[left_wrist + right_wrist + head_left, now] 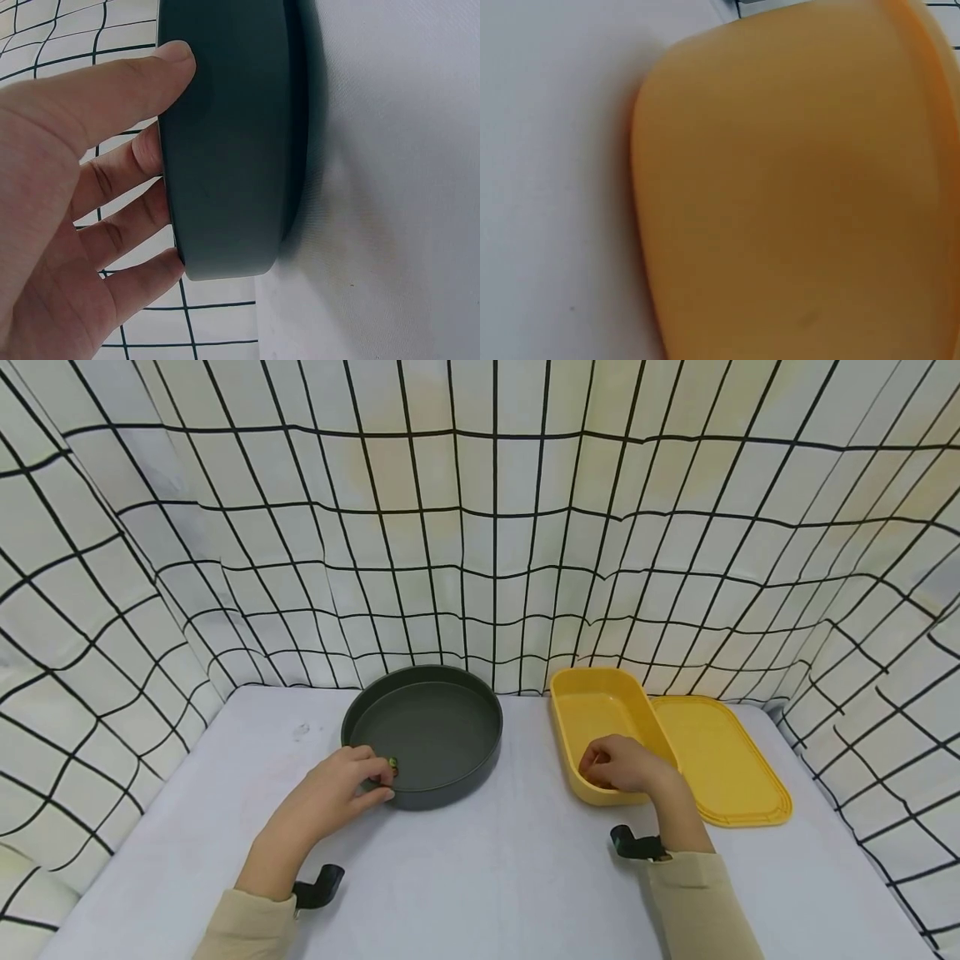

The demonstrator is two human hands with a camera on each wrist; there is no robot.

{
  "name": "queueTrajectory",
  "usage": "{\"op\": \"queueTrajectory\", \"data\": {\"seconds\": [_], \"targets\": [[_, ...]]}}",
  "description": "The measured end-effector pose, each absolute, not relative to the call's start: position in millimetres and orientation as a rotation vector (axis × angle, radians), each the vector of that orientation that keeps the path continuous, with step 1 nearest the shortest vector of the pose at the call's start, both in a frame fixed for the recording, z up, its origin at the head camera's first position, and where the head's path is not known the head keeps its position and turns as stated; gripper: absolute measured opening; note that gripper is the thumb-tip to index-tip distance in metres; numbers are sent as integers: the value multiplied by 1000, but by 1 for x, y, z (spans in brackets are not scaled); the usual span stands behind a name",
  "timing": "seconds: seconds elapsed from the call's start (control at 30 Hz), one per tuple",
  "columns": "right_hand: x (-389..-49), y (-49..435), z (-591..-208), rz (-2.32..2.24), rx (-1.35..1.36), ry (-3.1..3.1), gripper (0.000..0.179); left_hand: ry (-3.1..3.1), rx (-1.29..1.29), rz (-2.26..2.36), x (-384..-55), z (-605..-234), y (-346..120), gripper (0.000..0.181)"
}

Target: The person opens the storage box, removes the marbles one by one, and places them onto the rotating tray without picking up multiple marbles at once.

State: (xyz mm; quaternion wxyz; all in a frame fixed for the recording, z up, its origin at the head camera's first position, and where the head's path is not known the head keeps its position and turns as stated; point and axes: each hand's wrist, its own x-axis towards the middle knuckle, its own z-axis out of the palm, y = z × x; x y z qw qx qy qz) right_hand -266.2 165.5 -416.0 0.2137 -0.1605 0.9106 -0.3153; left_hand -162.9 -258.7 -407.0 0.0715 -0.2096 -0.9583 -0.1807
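Note:
At the near left edge of a round dark pan (427,727), my left hand (341,785) holds the rim. The left wrist view shows the thumb (176,64) over the outer wall and the other fingertips hidden behind the rim. A tiny green item (393,762) shows beside those fingertips; whether they touch it is unclear. My right hand (618,762) reaches down into the near end of a yellow rectangular container (600,697), fingers bent. The fingertips and anything between them are hidden. Only the container's outer wall (795,180) fills the right wrist view, without the hand.
A flat yellow lid (731,768) lies on the white tabletop (480,877), right of the container. White walls with a black grid (480,543) enclose the table at the back and both sides. Each wrist carries a black camera mount (318,887).

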Motion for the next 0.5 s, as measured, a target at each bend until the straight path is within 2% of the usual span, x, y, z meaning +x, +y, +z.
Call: {"op": "queueTrajectory", "data": {"seconds": [0.5], "targets": [[-271, 171, -413, -1210, -449, 2552, 16, -2883, -620, -543, -162, -408, -258, 18]]}}
